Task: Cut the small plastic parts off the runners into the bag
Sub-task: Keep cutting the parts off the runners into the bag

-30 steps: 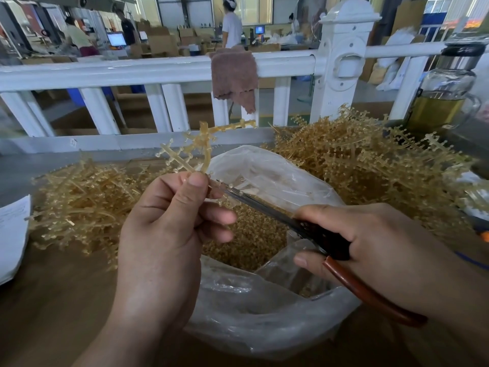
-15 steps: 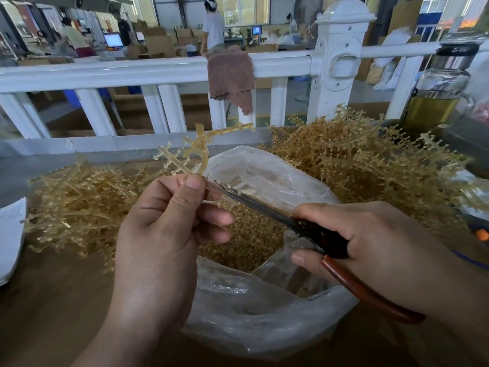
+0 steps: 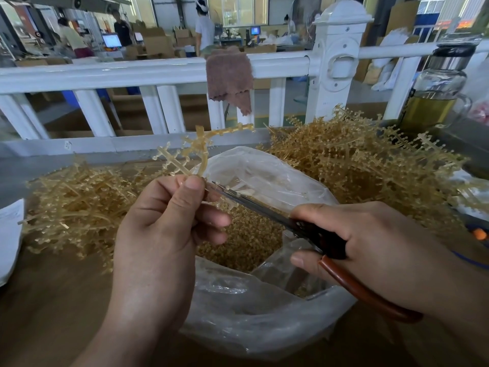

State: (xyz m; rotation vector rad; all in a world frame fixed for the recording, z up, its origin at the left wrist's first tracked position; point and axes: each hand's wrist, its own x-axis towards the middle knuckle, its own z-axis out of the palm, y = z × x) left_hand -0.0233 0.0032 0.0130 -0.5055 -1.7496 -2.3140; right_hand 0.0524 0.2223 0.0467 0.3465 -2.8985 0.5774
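Behind everything is a factory hall, with cardboard boxes and people standing far off. A white railing runs along the table's far edge, and a brown cloth is draped over its top rail. The brown table carries 2 heaps of amber plastic runners: the right heap is taller, the left heap lower and flatter. Between them sits the clear bag, its mouth open upward, with a layer of cut small parts inside. A glass bottle of yellowish liquid stands at the far right. A sheet of paper lies at the left edge.

The left hand is over the bag's near left rim. Its thumb and forefinger pinch 1 runner and the other fingers are curled. The runner rises above the hand, beside the bag's mouth. The right hand, over the bag's right side, is wrapped round the handles of the scissors, forefinger along the top. The blades lie nearly together, their tip at a branch of the runner just beneath the left thumb.
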